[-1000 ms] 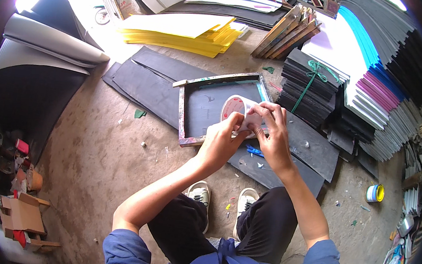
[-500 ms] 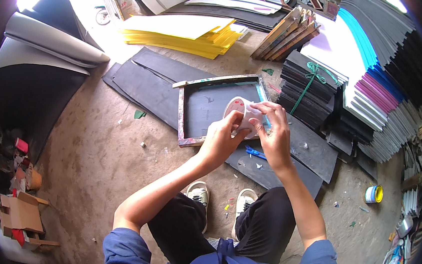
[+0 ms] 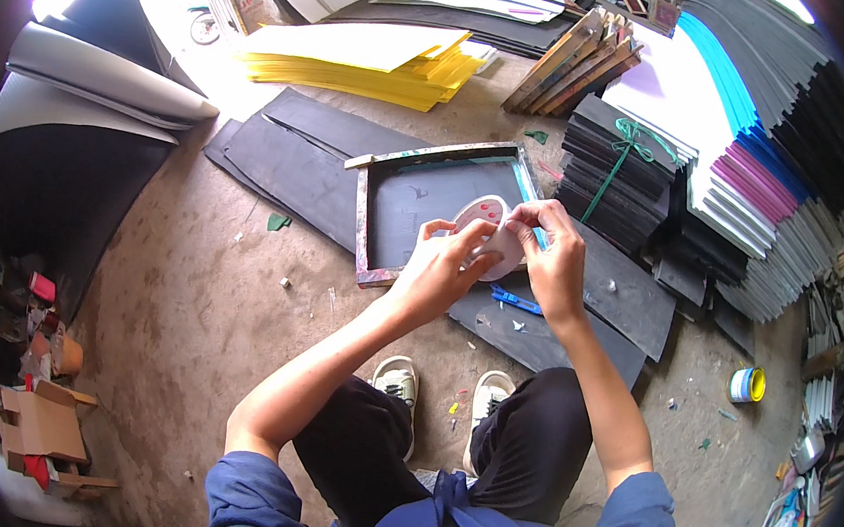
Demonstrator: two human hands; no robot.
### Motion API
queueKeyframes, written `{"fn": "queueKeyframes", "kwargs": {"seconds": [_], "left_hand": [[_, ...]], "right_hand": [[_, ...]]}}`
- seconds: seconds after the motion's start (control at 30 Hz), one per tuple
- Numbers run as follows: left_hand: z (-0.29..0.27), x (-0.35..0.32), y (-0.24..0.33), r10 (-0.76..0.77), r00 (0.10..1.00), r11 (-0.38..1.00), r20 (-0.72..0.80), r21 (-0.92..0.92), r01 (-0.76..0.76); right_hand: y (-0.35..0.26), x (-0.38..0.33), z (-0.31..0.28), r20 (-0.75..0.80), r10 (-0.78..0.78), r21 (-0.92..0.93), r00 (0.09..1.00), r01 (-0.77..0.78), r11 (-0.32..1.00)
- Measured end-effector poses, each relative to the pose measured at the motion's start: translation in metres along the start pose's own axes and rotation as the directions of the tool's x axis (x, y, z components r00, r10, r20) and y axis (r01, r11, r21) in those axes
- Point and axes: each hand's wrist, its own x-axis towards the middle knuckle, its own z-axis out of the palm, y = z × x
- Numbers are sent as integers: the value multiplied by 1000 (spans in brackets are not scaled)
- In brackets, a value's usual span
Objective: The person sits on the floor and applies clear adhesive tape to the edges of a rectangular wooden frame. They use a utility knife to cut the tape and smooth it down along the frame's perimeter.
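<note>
Both hands, left (image 3: 438, 270) and right (image 3: 550, 252), pinch a pale sole (image 3: 485, 231) with red spots above the frame (image 3: 370, 221); bare floor (image 3: 187, 313) lies leftward.

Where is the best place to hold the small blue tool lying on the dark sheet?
Probably the middle of the small blue tool, pinched across its narrow width from above: it lies flat on the dark sheet, just below the right hand, so only its top and long edges are exposed.

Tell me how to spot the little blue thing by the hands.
Find the wooden-framed dark screen on the dusty floor. Just below the right hand, on a black sheet, lies a blue cutter: small and bright blue, unlike the pale scraps nearby.
</note>
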Motion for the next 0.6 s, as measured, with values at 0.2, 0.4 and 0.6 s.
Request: {"fn": "queueKeyframes", "kwargs": {"seconds": [0.2,0.4,0.6], "left_hand": [[-4,8,1,-314,934,892,174,-283,352],[-1,9,-2,-271,951,887,149,-345,307],[-5,4,-8,-170,984,936,54,-302,178]], "right_hand": [[2,-1,2,-10,-31,-64,999,30,998],[3,0,-1,-23,-12,35,1000,13,999],[6,0,-11,-11,123,189,992,-119,975]]}}
